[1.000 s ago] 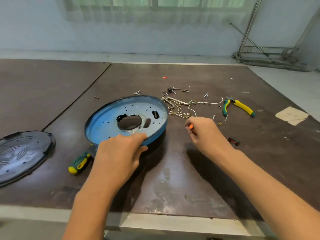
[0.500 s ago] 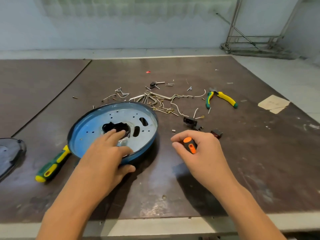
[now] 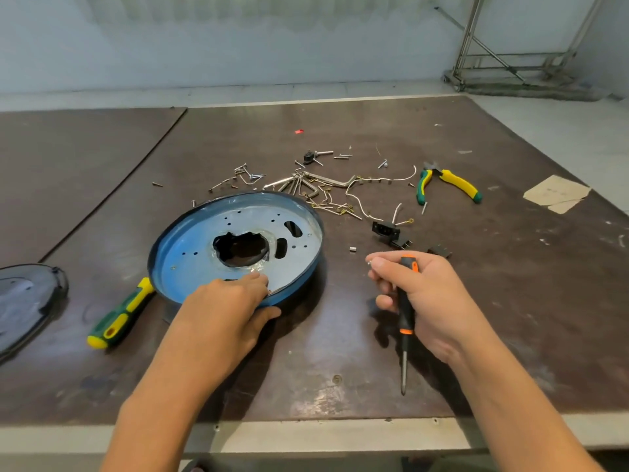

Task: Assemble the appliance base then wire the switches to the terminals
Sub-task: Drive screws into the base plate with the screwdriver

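1. Head view, nearest: I see the right hand curled round a black-and-orange screwdriver, its tip pointing toward the near table edge.
2. Left of it, the left hand grips the near rim of the blue appliance base, thumb outside and fingers inside.
3. A green-and-yellow screwdriver lies at the base's left.
4. Farther right sit black switches; beyond them are loose wires and pliers.

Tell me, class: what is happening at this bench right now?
A person is working on a round blue base on the table. The left hand grips its near rim. The right hand holds a black-and-orange screwdriver, tip pointing toward the person. Loose wires, screws and black switch parts lie beyond, not yet fitted.
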Demonstrator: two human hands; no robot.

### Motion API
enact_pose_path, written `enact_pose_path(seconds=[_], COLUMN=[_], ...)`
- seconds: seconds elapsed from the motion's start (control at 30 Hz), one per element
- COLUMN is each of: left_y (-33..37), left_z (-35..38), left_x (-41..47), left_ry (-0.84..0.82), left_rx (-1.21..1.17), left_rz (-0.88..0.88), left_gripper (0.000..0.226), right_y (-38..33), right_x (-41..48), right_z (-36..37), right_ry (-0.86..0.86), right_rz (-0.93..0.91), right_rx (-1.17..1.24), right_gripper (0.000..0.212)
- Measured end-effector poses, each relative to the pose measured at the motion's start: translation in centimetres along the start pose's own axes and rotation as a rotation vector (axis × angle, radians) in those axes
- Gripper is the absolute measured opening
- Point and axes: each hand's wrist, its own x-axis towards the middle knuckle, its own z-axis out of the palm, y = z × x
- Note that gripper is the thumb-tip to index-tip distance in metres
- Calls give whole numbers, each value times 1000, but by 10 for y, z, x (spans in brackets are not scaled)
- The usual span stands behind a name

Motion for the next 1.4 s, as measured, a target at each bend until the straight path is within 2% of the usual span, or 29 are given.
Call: enact_pose_path(seconds=[0.13, 0.27, 0.33, 0.4, 0.57, 0.7, 0.8, 1.0, 1.17, 1.3, 1.4], left_y=[1, 11, 12, 12, 14, 14, 16, 19, 14, 8, 3], left_z=[-6, -28, -34, -39, -41, -42, -43, -39, -41, -45, -48], left_x=[-6, -9, -11, -12, -12, -12, -12, -10, -9, -11, -12], left_ry=[116, 394, 522, 584, 594, 652, 663, 695, 719, 710, 697], left_rx=[-155, -443, -640, -816, -936, -1018, -1058, -1084, -1189, -1301, -1407], left_rz=[38, 27, -77, -122, -160, -215, -226, -263, -328, -358, -388], left_gripper=[34, 8, 16, 23, 26, 11, 12, 8, 22, 19, 16], right_y=[7, 3, 0, -2, -9, -17, -24, -25, -22, -23, -24], right_x=[-2, -7, -8, -11, -21, -30, -35, -36, -39, -41, -43], right_z=[15, 24, 28, 32, 47, 60, 65, 69, 74, 77, 80], right_ry=[-104, -243, -274, -301, -330, -318, -314, -306, -314, -324, -320], right_rz=[86, 89, 37, -37, -229, -359, -431, -470, -467, -393, -336], right_rx=[-18, 30, 33, 36, 19, 12, 19, 4, 9, 84, 48], right_gripper=[7, 9, 10, 10, 11, 10, 6, 6, 9, 14, 18])
